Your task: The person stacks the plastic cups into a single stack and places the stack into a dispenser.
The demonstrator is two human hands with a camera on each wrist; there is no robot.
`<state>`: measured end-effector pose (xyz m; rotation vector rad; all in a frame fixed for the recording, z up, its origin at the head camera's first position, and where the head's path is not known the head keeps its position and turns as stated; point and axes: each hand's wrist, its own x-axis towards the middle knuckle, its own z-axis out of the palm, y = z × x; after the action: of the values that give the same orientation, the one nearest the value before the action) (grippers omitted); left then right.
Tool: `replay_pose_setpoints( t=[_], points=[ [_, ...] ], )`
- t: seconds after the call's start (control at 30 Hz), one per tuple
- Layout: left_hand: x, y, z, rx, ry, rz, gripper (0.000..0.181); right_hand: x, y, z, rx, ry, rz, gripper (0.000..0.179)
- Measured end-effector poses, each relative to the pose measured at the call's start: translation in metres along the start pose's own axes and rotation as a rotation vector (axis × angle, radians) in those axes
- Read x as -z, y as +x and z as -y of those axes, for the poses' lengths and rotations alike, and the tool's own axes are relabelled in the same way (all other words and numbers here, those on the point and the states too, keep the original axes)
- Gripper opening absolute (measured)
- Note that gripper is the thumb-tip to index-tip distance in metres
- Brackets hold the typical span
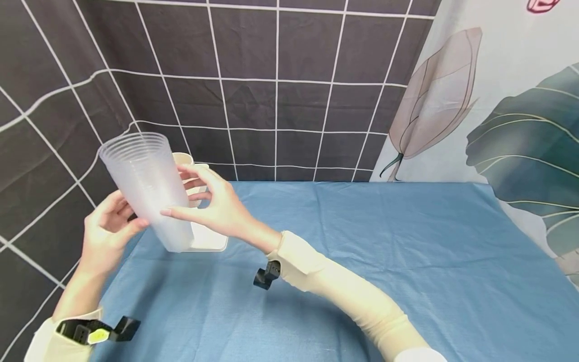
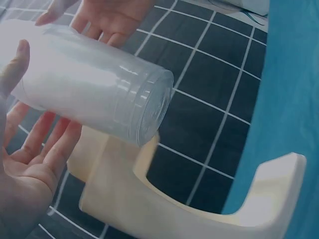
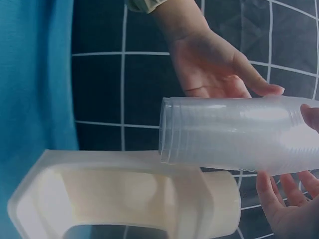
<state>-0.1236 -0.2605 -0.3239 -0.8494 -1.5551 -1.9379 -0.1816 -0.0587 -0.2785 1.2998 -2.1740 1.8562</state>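
A stack of clear plastic cups is held tilted in the air, its wide rims toward the upper left and its base low. My left hand grips it from the left, thumb on the near side. From the right, my right hand holds it with the thumb across the front and the fingers spread behind. Partly hidden behind the stack stands a cream-coloured holder with a flat base and round upper parts. The left wrist view shows the holder's curved arm beneath the nested cup bottoms.
A blue cloth covers the table. Dark curtain with a white grid hangs close behind and along the left side. At the right is a white curtain with large printed leaves.
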Motion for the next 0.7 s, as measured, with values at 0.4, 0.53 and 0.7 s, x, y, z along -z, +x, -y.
replay_pose_setpoints(
  t=[0.4, 0.53, 0.7],
  points=[
    [-0.014, 0.040, -0.013, -0.037, -0.053, -0.209, 0.047, 0.012, 0.027, 0.025, 0.030, 0.024, -0.089, 0.063],
    [-0.018, 0.053, -0.016, -0.033, -0.080, -0.272, 0.045, 0.017, 0.037, 0.031, 0.042, 0.013, -0.105, 0.063],
    [-0.022, 0.067, -0.017, -0.032, -0.112, -0.311, 0.045, 0.023, 0.048, 0.036, 0.049, 0.007, -0.114, 0.064]
  ],
)
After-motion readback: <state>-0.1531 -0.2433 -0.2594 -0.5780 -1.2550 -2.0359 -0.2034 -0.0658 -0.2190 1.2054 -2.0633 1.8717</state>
